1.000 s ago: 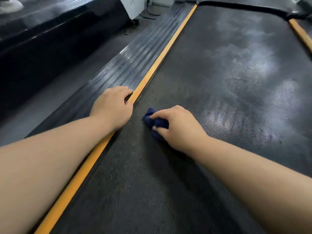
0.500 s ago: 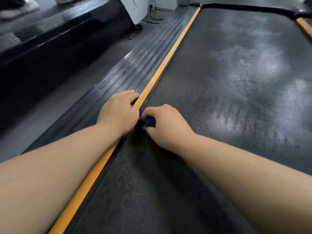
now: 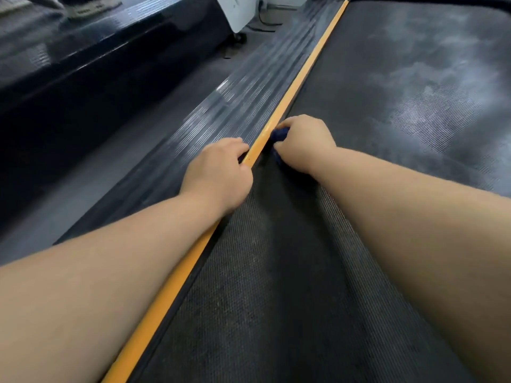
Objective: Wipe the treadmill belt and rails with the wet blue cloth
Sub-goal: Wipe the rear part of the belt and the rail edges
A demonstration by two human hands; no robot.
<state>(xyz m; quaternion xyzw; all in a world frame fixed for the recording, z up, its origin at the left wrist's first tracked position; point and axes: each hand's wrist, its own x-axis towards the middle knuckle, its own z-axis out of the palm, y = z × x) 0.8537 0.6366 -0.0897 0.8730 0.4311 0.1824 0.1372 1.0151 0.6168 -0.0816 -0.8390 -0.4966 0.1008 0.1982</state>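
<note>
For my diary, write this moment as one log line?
right hand: grips blue cloth at belt edge | left hand: rests on side rail

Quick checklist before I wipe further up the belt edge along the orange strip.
1. Grip: right hand holds cloth: ok.
2. Contact: cloth on the belt edge, against the strip: ok.
3. Brace: left hand rests across strip and rail, behind the cloth: ok.
4. Path ahead along the strip free of objects: ok.
5. Belt ahead clean: not ok, pale smears.
6. Cloth wet enough: cannot tell.
</note>
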